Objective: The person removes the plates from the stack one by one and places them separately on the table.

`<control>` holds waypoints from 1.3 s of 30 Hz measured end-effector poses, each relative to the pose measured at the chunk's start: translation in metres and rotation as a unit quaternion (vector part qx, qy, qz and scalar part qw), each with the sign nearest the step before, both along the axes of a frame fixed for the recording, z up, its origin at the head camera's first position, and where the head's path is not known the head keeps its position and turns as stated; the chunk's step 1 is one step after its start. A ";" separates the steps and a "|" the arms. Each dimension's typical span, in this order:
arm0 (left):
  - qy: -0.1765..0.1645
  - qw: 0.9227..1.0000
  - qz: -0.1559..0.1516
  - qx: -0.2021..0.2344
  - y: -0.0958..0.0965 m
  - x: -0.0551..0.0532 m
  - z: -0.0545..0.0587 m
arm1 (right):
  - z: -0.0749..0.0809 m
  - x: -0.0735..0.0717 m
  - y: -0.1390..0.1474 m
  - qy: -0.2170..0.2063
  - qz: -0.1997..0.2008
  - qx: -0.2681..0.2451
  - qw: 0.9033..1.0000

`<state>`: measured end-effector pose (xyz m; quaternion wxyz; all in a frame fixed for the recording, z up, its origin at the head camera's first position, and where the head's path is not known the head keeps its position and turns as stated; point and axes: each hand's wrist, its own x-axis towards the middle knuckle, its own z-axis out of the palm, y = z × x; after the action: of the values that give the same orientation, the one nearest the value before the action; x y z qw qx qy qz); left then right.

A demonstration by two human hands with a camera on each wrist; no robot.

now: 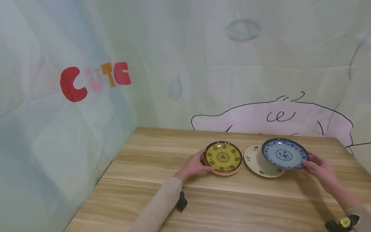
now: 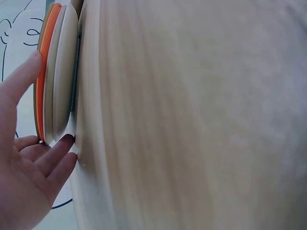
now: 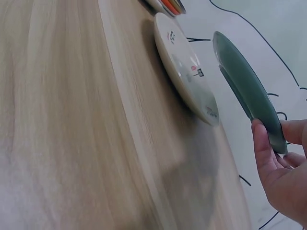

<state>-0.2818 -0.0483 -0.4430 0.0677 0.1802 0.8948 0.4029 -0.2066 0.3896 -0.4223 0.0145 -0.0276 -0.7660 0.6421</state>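
My right hand (image 1: 323, 169) pinches the right rim of a blue-and-white patterned plate (image 1: 284, 154), thumb above and fingers below. In the right wrist view its green-grey underside (image 3: 247, 79) shows, raised off the table. Partly beneath it, a cream plate (image 1: 262, 169) with small dark markings lies on the table. To the left stands a stack of plates, topped by a yellow patterned plate (image 1: 223, 157) with a dark rim. An orange plate (image 2: 46, 72) and pale plates (image 2: 64, 72) are under it. My left hand (image 1: 195, 165) holds the stack's left side, thumb in front, fingers behind.
The wood-grain table (image 1: 139, 180) ends at a hanging cloth backdrop (image 1: 179, 64) behind and to the left. Coloured letters (image 1: 73, 84) and line drawings mark the cloth. Each wrist carries a dark strapped device (image 1: 181, 201).
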 end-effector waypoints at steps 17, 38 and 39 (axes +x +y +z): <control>0.002 1.000 0.003 -0.004 -0.001 -0.002 -0.002 | -0.012 0.014 0.023 -0.039 -0.091 -0.031 0.995; -0.006 1.000 0.004 -0.003 0.000 -0.001 -0.002 | -0.031 0.013 0.049 -0.077 -0.201 0.036 0.976; -0.007 1.000 0.004 -0.003 0.000 -0.001 -0.002 | -0.031 0.013 0.049 -0.083 -0.205 0.037 0.974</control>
<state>-0.2830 -0.0483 -0.4448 0.0725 0.1736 0.8964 0.4014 -0.1932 0.4388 -0.4529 0.0835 -0.2369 -0.7657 0.5921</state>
